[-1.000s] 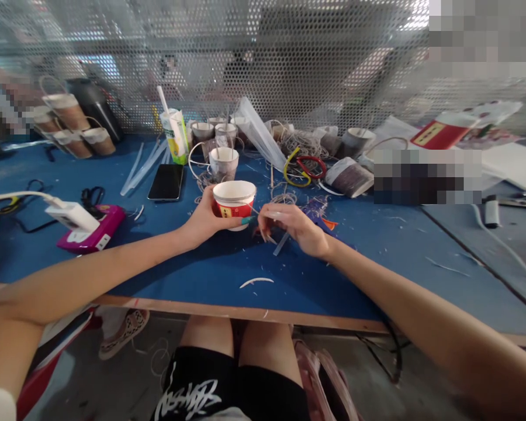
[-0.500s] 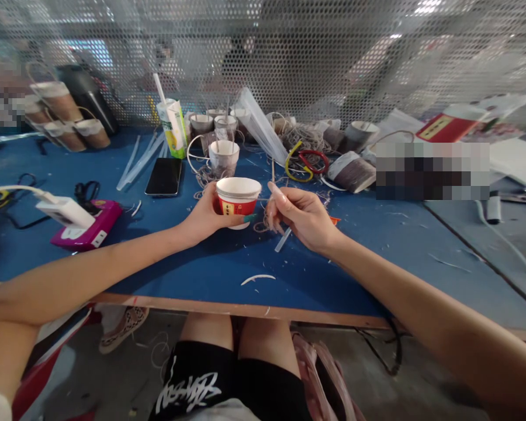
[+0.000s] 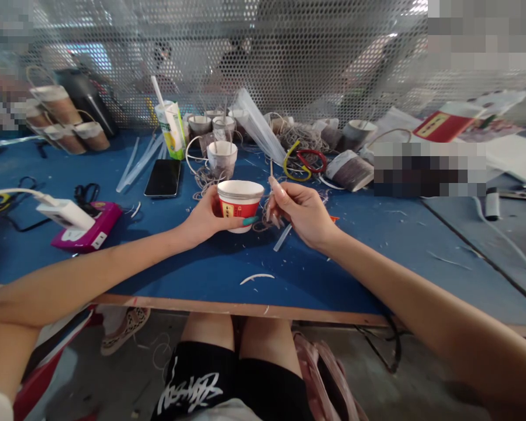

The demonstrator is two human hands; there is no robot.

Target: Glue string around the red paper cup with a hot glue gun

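A red-and-white paper cup [image 3: 245, 209] with a white rim is upright just above the blue table. My left hand [image 3: 213, 216] wraps round its left side, thumb across the front. Close to the cup's right side, my right hand [image 3: 300, 213] is closed in a pinch. A thin tan stick [image 3: 271, 167] rises from its fingertips; its lower end is hidden by the fingers. Behind the cup stands a white-rimmed cup wrapped in grey-brown cord [image 3: 221, 161]. Scissors with yellow and red handles [image 3: 312, 161] lie beyond my right hand.
Behind are a drink carton [image 3: 170, 130], a phone [image 3: 162, 178], clear plastic sticks [image 3: 260, 126] and tangled cord [image 3: 304, 137]. Left stand a purple power strip [image 3: 87, 228] and several wrapped cups [image 3: 55, 105]. A perforated metal screen [image 3: 289, 52] closes the back. White scraps [image 3: 257, 276] lie in front.
The paper cup and my left hand have shifted slightly right and down. My right hand has risen slightly, still pinched. A thin strand between cup and fingers is no longer visible.
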